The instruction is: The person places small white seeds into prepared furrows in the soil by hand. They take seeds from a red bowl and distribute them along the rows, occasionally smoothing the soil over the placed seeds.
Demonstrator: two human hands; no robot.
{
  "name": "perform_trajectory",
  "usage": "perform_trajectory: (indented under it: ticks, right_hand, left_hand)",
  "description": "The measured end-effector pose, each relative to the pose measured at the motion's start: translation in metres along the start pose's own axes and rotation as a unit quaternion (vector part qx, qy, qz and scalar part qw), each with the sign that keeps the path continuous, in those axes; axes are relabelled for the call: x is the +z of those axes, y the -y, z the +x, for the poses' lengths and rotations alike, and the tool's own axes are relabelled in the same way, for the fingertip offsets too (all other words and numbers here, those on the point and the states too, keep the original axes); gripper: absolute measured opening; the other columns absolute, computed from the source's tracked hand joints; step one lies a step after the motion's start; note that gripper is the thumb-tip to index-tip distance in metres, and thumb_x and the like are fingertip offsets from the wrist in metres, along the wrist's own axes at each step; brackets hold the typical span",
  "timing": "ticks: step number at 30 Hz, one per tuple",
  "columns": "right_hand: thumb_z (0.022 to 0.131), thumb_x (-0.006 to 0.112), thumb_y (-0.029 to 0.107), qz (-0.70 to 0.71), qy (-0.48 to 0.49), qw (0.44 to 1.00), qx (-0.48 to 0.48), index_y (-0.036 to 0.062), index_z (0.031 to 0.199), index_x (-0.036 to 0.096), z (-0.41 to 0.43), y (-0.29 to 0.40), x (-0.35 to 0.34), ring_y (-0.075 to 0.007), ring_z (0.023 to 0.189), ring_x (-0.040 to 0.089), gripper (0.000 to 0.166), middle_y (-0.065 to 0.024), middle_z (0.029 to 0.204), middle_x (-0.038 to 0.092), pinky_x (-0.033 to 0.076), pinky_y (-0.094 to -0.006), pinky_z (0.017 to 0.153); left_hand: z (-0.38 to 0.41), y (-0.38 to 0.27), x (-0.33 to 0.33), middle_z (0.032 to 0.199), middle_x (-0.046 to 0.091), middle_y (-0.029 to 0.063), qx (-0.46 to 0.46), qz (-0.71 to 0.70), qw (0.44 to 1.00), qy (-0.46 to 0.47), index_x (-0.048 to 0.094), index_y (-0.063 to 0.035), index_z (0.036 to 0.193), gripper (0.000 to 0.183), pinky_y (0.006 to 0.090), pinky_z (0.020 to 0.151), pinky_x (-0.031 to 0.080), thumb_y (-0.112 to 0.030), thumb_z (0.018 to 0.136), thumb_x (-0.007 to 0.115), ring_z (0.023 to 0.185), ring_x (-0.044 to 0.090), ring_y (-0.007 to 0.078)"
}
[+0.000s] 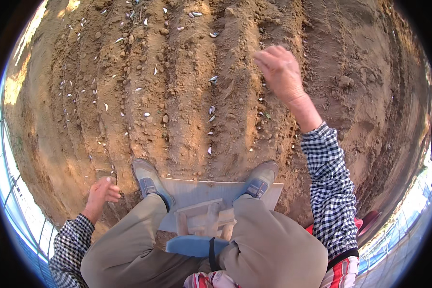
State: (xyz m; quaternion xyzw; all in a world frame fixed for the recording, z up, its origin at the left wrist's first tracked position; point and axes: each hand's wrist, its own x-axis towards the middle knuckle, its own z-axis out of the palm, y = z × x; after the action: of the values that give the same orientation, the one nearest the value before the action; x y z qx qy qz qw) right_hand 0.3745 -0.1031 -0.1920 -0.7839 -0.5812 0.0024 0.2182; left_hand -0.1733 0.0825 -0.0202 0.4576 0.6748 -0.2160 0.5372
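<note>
Reaching forward over a furrow on the right side is my right hand (281,70), its fingers drawn together and pointing left. Whether something small sits between those fingertips is not visible. My left hand (100,194) hovers beside my left knee, thumb and fingers apart, with nothing seen in it. Pale garlic cloves (147,114) lie spaced along the furrows in the soil (187,104). Several cloves (211,109) lie in the furrow between my feet, and a clove (260,99) rests just below my right hand.
My shoes (261,176) stand on the edges of a flat board (198,187). Between my legs is a low wooden stool (212,217) with a blue seat (192,246). A red container (369,222) is partly hidden behind my right sleeve. Stones (345,82) and clods dot the ground.
</note>
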Motion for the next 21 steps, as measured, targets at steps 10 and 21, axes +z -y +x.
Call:
perform_trajectory:
  ticks: [10,21]
  right_hand:
    - [0.084,0.074,0.025,-0.095,0.164,0.980,-0.056,0.0153,0.093,0.071,0.020,0.085,0.042,-0.0236,0.097,0.059,0.013,-0.0031,0.092,0.063,0.045,-0.0405,0.087]
    - [0.087,0.071,0.019,0.001,0.070,0.997,0.031,0.0137,0.095,0.074,0.025,0.087,0.040,-0.0253,0.090,0.064,0.009,-0.0044,0.085,0.066,0.047,-0.0418,0.082]
  left_hand:
    - [0.082,0.014,0.121,0.087,0.071,0.0081,0.351,0.127,0.927,0.031,0.070,-0.0033,0.107,0.023,0.0343,0.064,0.053,-0.022,0.094,0.071,0.073,0.068,0.0185]
    - [0.118,0.035,0.150,0.076,0.063,0.0051,0.546,0.291,0.780,-0.094,0.067,-0.0126,0.085,0.015,0.0372,0.062,0.053,-0.026,0.088,0.074,0.069,0.065,0.0264]
